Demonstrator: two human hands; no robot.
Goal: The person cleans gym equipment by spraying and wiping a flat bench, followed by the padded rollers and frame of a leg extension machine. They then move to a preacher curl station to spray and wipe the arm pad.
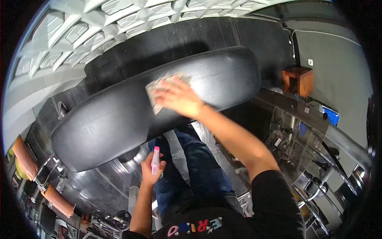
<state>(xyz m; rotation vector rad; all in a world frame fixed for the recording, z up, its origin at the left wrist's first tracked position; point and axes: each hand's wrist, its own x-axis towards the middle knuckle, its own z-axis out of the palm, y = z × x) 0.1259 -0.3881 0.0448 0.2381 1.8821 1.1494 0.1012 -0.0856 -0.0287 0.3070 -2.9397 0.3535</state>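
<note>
A long black padded cushion (107, 115) with rounded ends stretches across the view in front of me. My right hand (179, 97) presses a pale, crumpled cloth (153, 89) against the middle of its top, fingers spread over the fabric and slightly blurred. Lower down, by my legs, my left hand (148, 173) is closed around a spray bottle (155, 161). The bottle's pink and white head points toward the cushion. Its body is mostly hidden under the hand.
Behind the cushion rises a white wall with raised geometric panels (119, 20). A small wooden box (297, 81) stands at the far right, near a glass-topped table (288, 139). Chairs with metal frames (318, 187) stand at the lower right. Brown padded parts (57, 201) show at the lower left.
</note>
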